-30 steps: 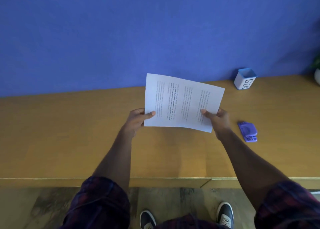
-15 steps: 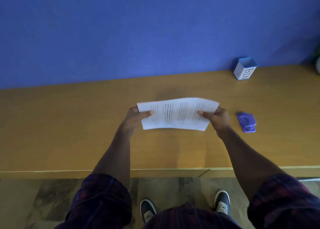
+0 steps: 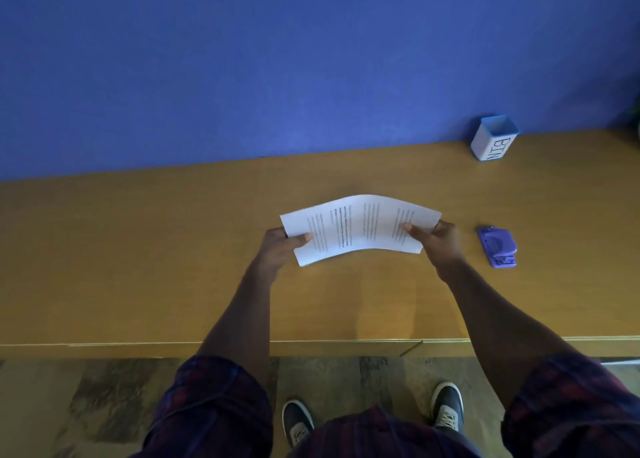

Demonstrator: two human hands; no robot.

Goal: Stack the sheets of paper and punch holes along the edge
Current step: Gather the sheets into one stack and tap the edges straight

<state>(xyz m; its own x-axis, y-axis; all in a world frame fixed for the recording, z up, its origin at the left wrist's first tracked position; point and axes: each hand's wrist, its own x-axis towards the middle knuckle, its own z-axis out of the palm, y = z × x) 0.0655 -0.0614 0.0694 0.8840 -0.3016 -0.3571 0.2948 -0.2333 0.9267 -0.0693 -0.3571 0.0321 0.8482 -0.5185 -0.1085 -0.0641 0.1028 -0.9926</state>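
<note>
Two bare hands in view, both on the paper. Left hand (image 3: 277, 246) pinches the left short edge of the sheets of paper (image 3: 360, 229), thumb on top, fingers underneath. Right hand (image 3: 438, 241) pinches the right short edge the same way, thumb lying over the printed text. The paper spans the gap between the two hands and is held above the wooden desk (image 3: 138, 267); it bows upward in the middle. How many sheets make up the bundle cannot be counted: only the top printed face shows, with several blocks of text running crosswise. One hole punch (image 3: 497, 246), purple, lies flat on the desk just to the right of the right hand, apart from it and untouched. One small white container with a blue rim (image 3: 493, 139), lettered "BIN", stands farther off, beyond and to the right of the right hand, against the blue wall (image 3: 311, 59). Two rolled plaid sleeves at the near edge. Two dark shoes on the patterned floor below, between the forearms.
</note>
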